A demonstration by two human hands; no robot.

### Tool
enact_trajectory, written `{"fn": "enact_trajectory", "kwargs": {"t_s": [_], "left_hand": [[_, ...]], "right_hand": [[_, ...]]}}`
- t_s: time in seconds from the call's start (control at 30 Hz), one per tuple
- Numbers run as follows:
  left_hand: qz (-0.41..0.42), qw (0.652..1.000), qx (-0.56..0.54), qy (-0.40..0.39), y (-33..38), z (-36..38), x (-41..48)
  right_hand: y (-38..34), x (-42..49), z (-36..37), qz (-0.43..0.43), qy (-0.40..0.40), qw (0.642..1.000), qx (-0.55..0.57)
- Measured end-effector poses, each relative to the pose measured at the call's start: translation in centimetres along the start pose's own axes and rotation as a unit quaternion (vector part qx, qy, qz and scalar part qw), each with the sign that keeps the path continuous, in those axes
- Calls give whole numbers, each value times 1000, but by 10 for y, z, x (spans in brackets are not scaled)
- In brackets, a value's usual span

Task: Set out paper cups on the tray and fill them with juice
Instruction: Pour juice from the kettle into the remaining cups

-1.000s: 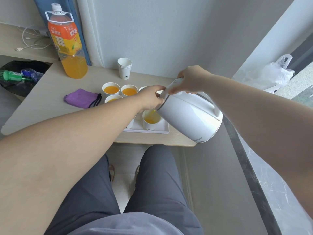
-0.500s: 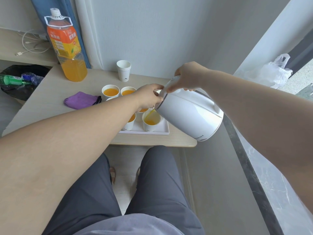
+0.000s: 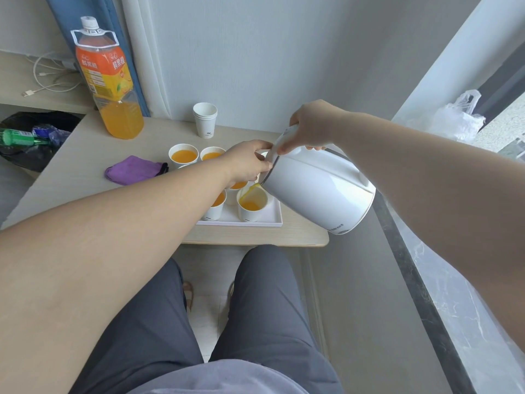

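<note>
A white kettle (image 3: 318, 189) is tilted over the white tray (image 3: 272, 220), and orange juice runs from its spout into the near right paper cup (image 3: 251, 204). My right hand (image 3: 309, 129) grips the kettle's handle from above. My left hand (image 3: 250, 163) holds the kettle's lid edge by the spout, fingers curled on it. Several other paper cups hold juice, among them the far left cup (image 3: 183, 155), one behind it (image 3: 211, 155) and one near my left wrist (image 3: 217, 206). My left arm hides part of the tray.
A large juice bottle (image 3: 109, 81), half full, stands at the table's back left. A stack of spare paper cups (image 3: 205, 119) is by the wall. A purple cloth (image 3: 133, 169) lies left of the tray. A bin (image 3: 28, 137) sits beside the table.
The kettle has stayed tilted over the near right cup, and the juice in that cup has risen a little. Both hands keep their grip.
</note>
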State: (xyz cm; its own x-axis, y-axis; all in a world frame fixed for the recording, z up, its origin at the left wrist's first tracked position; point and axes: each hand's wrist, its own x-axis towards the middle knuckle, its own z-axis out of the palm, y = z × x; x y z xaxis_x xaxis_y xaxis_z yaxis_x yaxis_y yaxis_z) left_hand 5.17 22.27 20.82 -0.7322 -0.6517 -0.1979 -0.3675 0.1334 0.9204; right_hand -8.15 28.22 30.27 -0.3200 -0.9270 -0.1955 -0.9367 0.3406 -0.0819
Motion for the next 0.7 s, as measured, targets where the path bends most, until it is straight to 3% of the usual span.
{"fn": "enact_trajectory", "kwargs": {"t_s": [0.37, 0.7], "left_hand": [[-6, 1000, -2, -5, 1, 4, 2], [-13, 997, -78, -3, 3, 8, 1]], "right_hand": [[2, -2, -2, -1, -5, 1000, -19], [4, -3, -5, -2, -4, 999, -34]]}}
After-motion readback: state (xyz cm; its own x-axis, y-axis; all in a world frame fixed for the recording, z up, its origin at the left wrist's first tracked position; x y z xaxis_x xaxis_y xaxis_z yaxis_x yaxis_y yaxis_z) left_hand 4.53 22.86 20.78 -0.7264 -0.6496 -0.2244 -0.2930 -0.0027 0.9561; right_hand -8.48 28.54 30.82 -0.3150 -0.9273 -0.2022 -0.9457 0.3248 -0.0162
